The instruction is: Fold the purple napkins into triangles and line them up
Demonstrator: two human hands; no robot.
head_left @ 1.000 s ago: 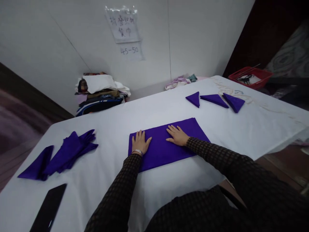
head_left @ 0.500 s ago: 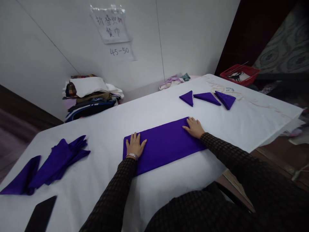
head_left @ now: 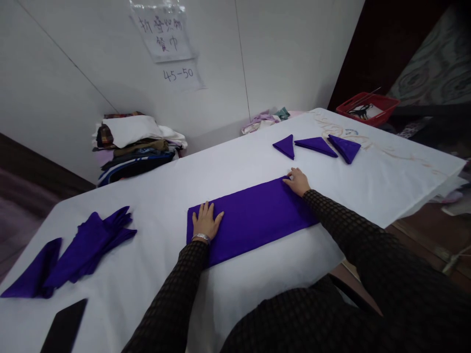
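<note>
A purple napkin (head_left: 250,218) folded into a long rectangle lies flat on the white table (head_left: 228,162) in front of me. My left hand (head_left: 206,221) rests flat on its left end, fingers stretched out. My right hand (head_left: 298,180) lies at the napkin's far right corner, fingers extended over the edge. Three purple napkins folded into triangles (head_left: 315,146) sit in a row beyond my right hand.
A loose pile of unfolded purple napkins (head_left: 73,252) lies at the left. A dark phone (head_left: 63,327) rests near the front left edge. Stacked fabrics (head_left: 134,144) stand by the wall, and a red basket (head_left: 368,105) sits at the far right.
My right hand has slid along the napkin from its middle to the far right corner. My left hand has stayed on the left end.
</note>
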